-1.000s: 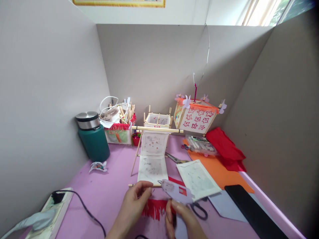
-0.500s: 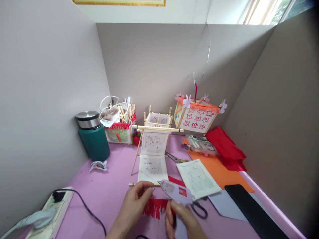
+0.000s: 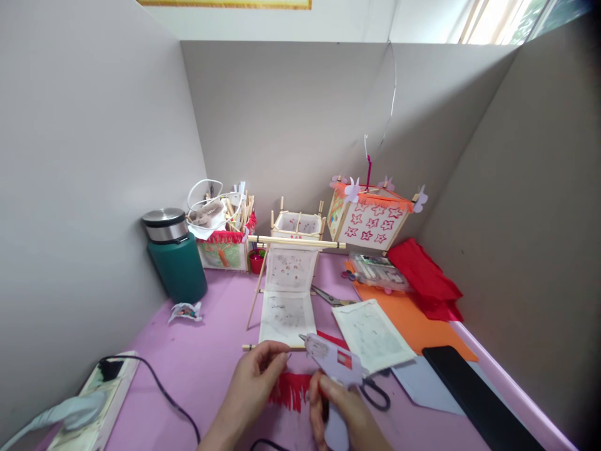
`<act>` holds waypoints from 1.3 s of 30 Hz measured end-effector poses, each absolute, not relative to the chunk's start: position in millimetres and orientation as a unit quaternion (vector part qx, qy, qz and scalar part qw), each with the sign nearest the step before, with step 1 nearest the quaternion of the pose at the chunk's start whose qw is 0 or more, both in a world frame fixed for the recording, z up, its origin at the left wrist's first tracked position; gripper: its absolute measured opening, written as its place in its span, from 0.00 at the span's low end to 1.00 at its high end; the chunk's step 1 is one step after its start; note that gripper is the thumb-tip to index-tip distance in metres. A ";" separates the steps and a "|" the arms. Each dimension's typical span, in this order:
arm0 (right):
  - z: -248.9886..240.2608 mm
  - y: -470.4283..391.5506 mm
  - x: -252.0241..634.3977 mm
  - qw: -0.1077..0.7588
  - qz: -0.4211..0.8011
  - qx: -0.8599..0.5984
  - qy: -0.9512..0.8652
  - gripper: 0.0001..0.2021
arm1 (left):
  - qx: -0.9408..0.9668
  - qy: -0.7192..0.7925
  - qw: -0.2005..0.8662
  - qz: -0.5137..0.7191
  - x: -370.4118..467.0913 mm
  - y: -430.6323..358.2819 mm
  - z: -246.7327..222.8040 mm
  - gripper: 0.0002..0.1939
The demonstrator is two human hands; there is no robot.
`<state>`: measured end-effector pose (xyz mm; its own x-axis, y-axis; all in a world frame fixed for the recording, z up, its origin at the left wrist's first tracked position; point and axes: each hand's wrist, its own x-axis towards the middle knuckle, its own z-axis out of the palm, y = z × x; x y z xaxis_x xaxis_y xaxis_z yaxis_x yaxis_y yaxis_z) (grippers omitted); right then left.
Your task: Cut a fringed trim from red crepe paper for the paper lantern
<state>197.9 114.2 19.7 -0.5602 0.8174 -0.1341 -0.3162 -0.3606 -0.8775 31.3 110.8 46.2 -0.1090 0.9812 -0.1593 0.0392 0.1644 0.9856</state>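
My right hand (image 3: 335, 404) is wrapped round the handle of a pale purple hot glue gun (image 3: 331, 360). The gun's nozzle points up and left, close to the bottom stick (image 3: 251, 347) of a white painted hanging scroll (image 3: 288, 316). My left hand (image 3: 260, 376) has its thumb and fingertips pinched together just left of the nozzle, in front of that stick. A small dark tip shows at the fingertips; I cannot make out what it is. Below and between my hands lies a red paper fringe (image 3: 292, 389), partly hidden behind the left hand.
Scissors (image 3: 377, 396) and a white painted panel (image 3: 373, 337) lie right, near a black phone-like slab (image 3: 479, 394) and orange sheet (image 3: 413, 322). A green flask (image 3: 177, 266), filled basket (image 3: 223, 254) and power strip (image 3: 89, 407) stand left. A lantern (image 3: 370, 219) hangs behind.
The glue gun and my right hand have shifted slightly, the nozzle moving a little up and right, away from my left fingertips. My left hand stays pinched in place.
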 end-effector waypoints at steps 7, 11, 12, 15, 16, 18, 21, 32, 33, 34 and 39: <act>24.8 113.3 195.5 0.357 0.753 -0.306 -0.460 0.22 | 0.603 0.605 0.214 0.473 33.8 99.1 50.5 0.12; 26.4 112.2 196.0 0.332 0.745 -0.313 -0.486 0.22 | 0.740 0.498 0.038 0.451 37.1 94.6 54.3 0.20; 26.7 111.9 196.3 0.322 0.743 -0.314 -0.495 0.22 | 0.760 0.482 0.009 0.437 37.8 94.7 55.1 0.21; 26.6 110.7 196.9 0.310 0.739 -0.316 -0.508 0.22 | 0.793 0.464 -0.073 0.387 39.1 96.0 56.7 0.20; 26.4 110.4 197.0 0.312 0.739 -0.315 -0.507 0.21 | 0.798 0.462 -0.099 0.373 39.3 96.4 56.9 0.20; 26.6 109.6 197.0 0.315 0.741 -0.309 -0.506 0.21 | 0.803 0.461 -0.142 0.351 39.8 96.6 57.3 0.20; 30.9 108.2 197.8 0.319 0.744 -0.305 -0.502 0.23 | 0.810 0.456 -0.177 0.323 41.7 95.3 57.3 0.20; 32.8 105.7 201.2 0.328 0.795 -0.244 -0.448 0.20 | 0.608 0.588 0.104 0.524 45.3 92.6 54.7 0.22; 31.3 105.3 200.7 0.333 0.797 -0.237 -0.444 0.20 | 0.549 0.593 0.215 0.548 45.1 93.3 56.8 0.21; 30.6 104.8 200.4 0.330 0.795 -0.237 -0.450 0.20 | 0.493 0.581 0.325 0.559 45.0 94.1 58.8 0.21; 40.9 100.7 203.1 0.267 0.723 -0.276 -0.574 0.24 | 0.382 0.462 0.584 0.547 44.0 95.2 66.7 0.23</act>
